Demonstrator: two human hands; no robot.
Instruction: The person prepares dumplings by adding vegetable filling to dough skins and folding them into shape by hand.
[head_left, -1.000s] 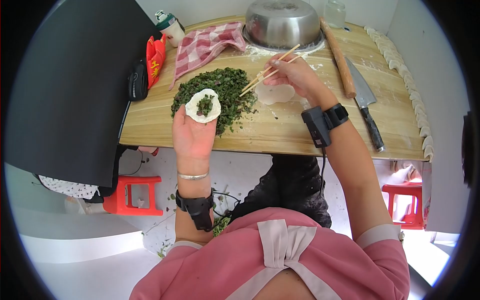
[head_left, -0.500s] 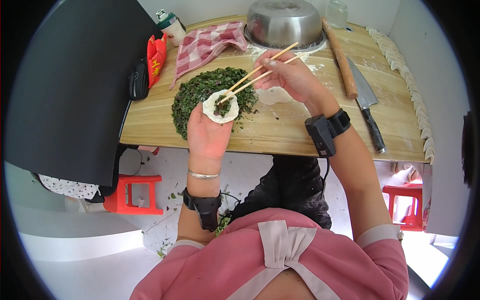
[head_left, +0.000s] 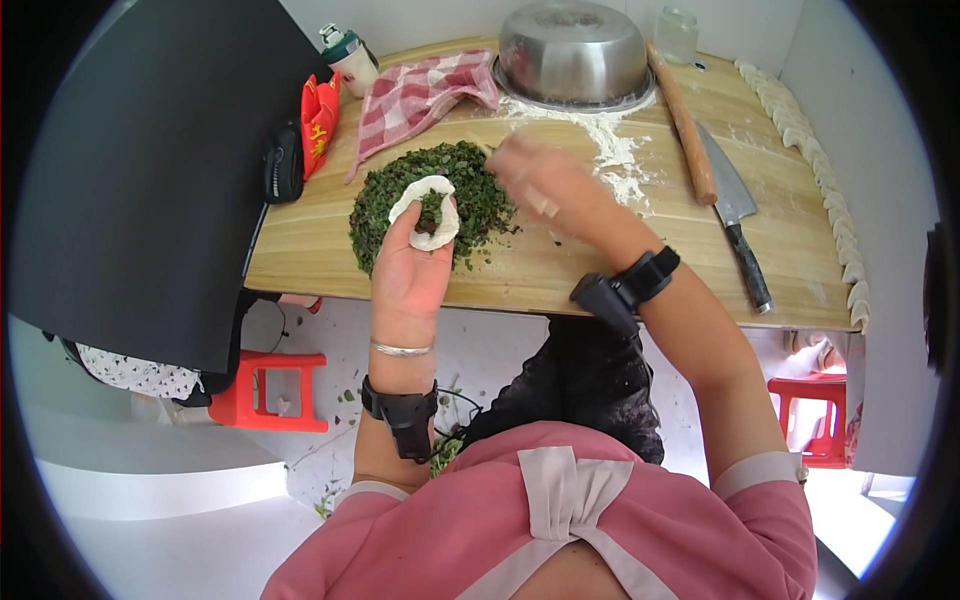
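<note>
My left hand (head_left: pixel 405 270) is closed around the edge of a round white dough wrapper (head_left: pixel 445 228), thumb toward its centre. The wrapper is cupped upward, with a small mound of chopped green filling (head_left: pixel 430 212) inside. Just behind it lies a large heap of chopped dark-green leaves (head_left: pixel 465 170) on the wooden table. To the right of the heap, my right hand (head_left: pixel 550 185) is low over the table, its fingers smeared by motion. Pale bits show at its edges, but I cannot make out whether it holds the chopsticks.
An upturned metal bowl (head_left: pixel 570 55) stands at the back near scattered flour (head_left: pixel 615 140). A rolling pin (head_left: pixel 685 130) and a cleaver (head_left: pixel 730 185) lie to the right. Shaped dumplings (head_left: pixel 830 190) line the right edge. A checked cloth (head_left: pixel 415 95) and bottle (head_left: pixel 350 62) sit back left.
My right hand has moved down, away from the wrapper, and the chopsticks no longer show clearly. My left hand has curled the wrapper up around the filling.
</note>
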